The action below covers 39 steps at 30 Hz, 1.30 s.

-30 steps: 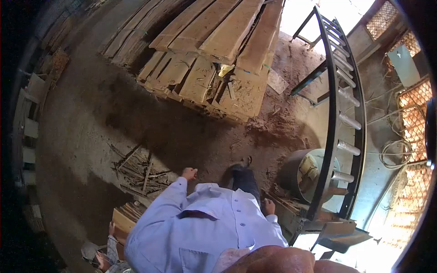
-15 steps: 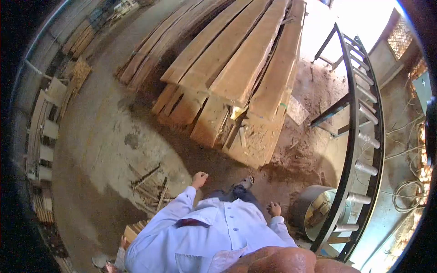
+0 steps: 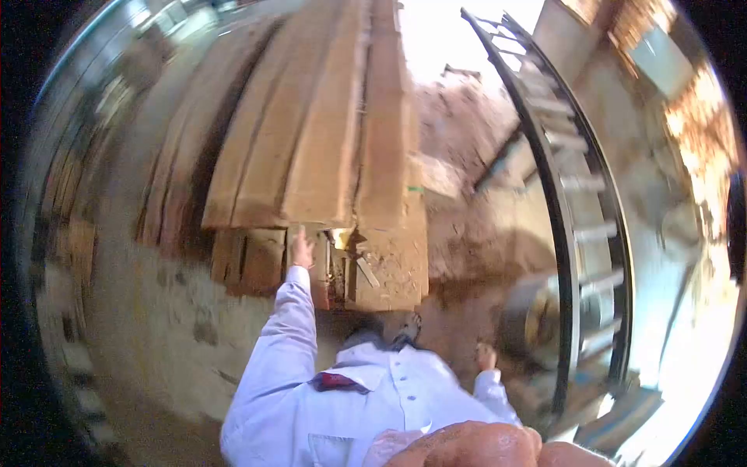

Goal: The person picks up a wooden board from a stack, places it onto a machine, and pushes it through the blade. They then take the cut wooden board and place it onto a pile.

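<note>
in the head view i see bare floor (image 3: pixel 156 327) open at lower left, the plank stack (image 3: pixel 327 140) filling the centre, and a black roller frame (image 3: pixel 572 257) hemming in the right. my left hand (image 3: pixel 302 251) touches the stack's near end at mid-frame, but blur hides whether the fingers grip. my right hand (image 3: pixel 486 356) hangs loose and empty at lower right, near a blurred drum (image 3: pixel 537 323).
</note>
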Tool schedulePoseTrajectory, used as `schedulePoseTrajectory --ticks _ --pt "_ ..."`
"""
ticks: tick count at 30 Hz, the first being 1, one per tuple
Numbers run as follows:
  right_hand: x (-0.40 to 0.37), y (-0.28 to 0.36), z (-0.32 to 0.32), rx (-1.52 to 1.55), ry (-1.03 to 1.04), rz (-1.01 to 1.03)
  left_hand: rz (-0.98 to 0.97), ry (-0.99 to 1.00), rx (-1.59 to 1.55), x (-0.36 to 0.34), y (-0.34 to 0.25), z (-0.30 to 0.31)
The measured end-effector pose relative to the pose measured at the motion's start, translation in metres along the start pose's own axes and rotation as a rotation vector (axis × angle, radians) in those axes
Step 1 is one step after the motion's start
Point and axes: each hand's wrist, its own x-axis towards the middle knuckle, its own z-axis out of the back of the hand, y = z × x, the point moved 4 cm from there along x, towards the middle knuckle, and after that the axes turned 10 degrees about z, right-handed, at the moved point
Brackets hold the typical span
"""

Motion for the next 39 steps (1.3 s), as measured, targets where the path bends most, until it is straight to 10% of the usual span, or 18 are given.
schedulePoseTrajectory --ticks 5,7,8,10,11,21,37,39 --pt "-0.143 0.040 0.009 0.820 -0.311 -1.198 0.126 0.135 -0.158 0.051 -0.024 -0.018" --pt "-0.238 -0.008 -0.034 0.728 -0.165 -1.120 0.147 0.131 -0.126 0.055 -0.027 -0.018" --pt "-0.235 -0.015 -0.066 0.142 0.123 -0.573 0.147 0.103 -0.129 0.056 -0.025 -0.018" --pt "-0.215 0.076 -0.055 -0.276 0.374 -0.404 0.165 0.081 -0.029 0.037 -0.029 -0.026" --pt "-0.247 0.041 -0.105 0.256 0.054 -0.465 0.133 0.051 -0.006 0.028 -0.033 -0.036" --pt "-0.125 0.167 -0.080 0.547 -0.310 -0.928 0.337 -0.038 -0.217 0.058 -0.020 -0.035" --pt "-0.133 0.156 -0.091 0.356 -0.292 -0.734 0.177 0.313 -0.238 -0.035 -0.019 -0.070" --pt "-0.081 0.187 -0.072 0.255 -0.247 -0.634 -0.427 0.345 0.559 -0.043 0.001 -0.062"
